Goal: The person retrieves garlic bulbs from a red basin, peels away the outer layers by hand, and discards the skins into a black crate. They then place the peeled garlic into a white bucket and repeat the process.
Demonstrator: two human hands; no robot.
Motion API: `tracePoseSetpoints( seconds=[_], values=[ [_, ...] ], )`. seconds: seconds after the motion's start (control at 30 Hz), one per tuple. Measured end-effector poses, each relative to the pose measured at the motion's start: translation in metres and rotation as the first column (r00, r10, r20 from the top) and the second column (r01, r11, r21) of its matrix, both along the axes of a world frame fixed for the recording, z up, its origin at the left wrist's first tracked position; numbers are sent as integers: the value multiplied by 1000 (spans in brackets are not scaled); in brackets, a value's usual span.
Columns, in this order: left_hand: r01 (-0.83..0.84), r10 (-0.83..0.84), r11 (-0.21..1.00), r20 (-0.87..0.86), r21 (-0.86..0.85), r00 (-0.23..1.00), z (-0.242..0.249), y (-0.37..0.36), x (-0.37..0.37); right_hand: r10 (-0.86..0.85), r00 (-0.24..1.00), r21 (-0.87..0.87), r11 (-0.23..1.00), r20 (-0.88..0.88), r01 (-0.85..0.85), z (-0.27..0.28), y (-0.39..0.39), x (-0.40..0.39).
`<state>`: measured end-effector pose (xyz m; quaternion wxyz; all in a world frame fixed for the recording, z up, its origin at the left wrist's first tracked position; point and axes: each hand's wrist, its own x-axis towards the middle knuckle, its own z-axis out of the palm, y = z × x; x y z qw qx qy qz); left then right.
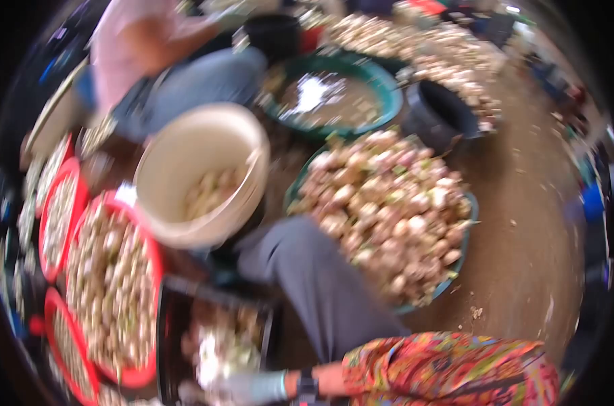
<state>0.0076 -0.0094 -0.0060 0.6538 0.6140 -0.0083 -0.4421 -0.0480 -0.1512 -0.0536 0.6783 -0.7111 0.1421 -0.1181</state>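
My right hand (253,388), in a pale glove with a dark watch at the wrist, reaches in from the lower right below a patterned sleeve (449,369). It is at the black crate (163,331), beside pale bulbs (219,352) that look like onions or garlic. Its fingers are smeared by motion, so whether it holds a bulb cannot be made out. A blurred greyish shape at the bottom edge may be part of my left hand (191,392); its fingers are unclear.
Beyond my bent knee (307,271) stands a heaped basin of bulbs (388,210). A cream bucket (155,169) holds some bulbs. Red tubs (155,271) line the left. Behind are a green basin of water (391,91), a black bucket (425,125) and a seated person (185,84).
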Motion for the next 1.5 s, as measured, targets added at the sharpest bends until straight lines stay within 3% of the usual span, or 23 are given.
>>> tracePoseSetpoints(
  seconds=[0.03,0.07,0.13,0.17,0.23,0.27,0.3,0.37,0.4,0.43,0.47,0.5,0.57,0.7,0.83,0.9,0.93,1.03,1.07,1.1,1.17,1.33,1.5],
  values=[
    [-115,111,993,97,38,989,13,-8,-13,-61,998,-151,987,-30,56,-16,2,3],
    [105,-84,983,142,-151,986,-36,33,14,-119,991,-277,956,-64,97,-29,4,6],
    [-94,106,994,367,-50,924,-4,21,-15,-236,960,-485,864,-150,137,-57,-3,19],
    [-158,200,966,202,-203,959,5,26,-15,-227,939,-498,864,-259,71,-54,-13,14],
    [-30,74,827,56,-562,996,7,20,-3,-210,924,-618,785,-318,-34,-43,-18,14],
    [-141,201,857,71,-495,977,15,17,-9,-225,933,-661,750,-280,-18,-28,-18,7],
    [-252,316,867,83,-429,945,22,15,-15,-222,929,-574,818,-297,13,-8,-21,1],
    [-318,371,857,58,-406,927,16,15,-13,-128,987,-418,905,-94,77,12,-26,-7],
    [-303,368,870,103,-388,924,12,14,-12,27,995,-116,992,-93,-38,17,-25,-7],
    [-286,358,885,145,-367,922,6,11,-11,169,984,197,968,-48,-157,21,-24,-7],
    [-282,359,910,238,-304,902,1,9,-10,204,978,121,973,-35,-199,32,-23,-9],
    [-276,348,915,228,-295,909,-4,6,-11,138,990,-152,979,-9,-138,25,-16,-6],
    [-348,378,926,395,-148,838,-11,1,-17,175,959,-181,959,-222,-217,22,-14,-3],
    [-367,393,919,426,-146,815,-19,1,-19,145,960,-180,965,-239,-190,15,-10,-3],
    [-336,357,934,405,-123,842,-27,3,-16,28,968,-346,931,-250,-117,4,2,3],
    [-338,385,919,275,-201,881,-27,3,-15,-24,965,-56,998,-262,9,1,-1,8],
    [-354,405,891,144,-284,903,-26,2,-15,-23,964,-55,998,-265,9,1,-3,9],
    [-393,413,881,24,-263,910,-29,-2,-14,115,936,287,958,-332,-16,3,-11,11],
    [-374,388,891,2,-257,922,-32,-1,-13,-8,993,-1,1000,-119,8,-1,-5,15],
    [-384,396,888,-4,-253,918,-36,0,-12,1,992,0,1000,-127,-1,-4,-4,15],
    [-413,412,869,-63,-274,909,-38,7,-7,24,958,-337,933,-284,-123,-1,-3,13],
    [-558,574,775,-40,-298,818,-39,16,-4,187,904,-444,821,-383,-358,16,28,-4],
    [-634,665,744,134,-211,735,-40,9,-16,213,899,-394,843,-381,-367,2,44,-3]
  ],
)
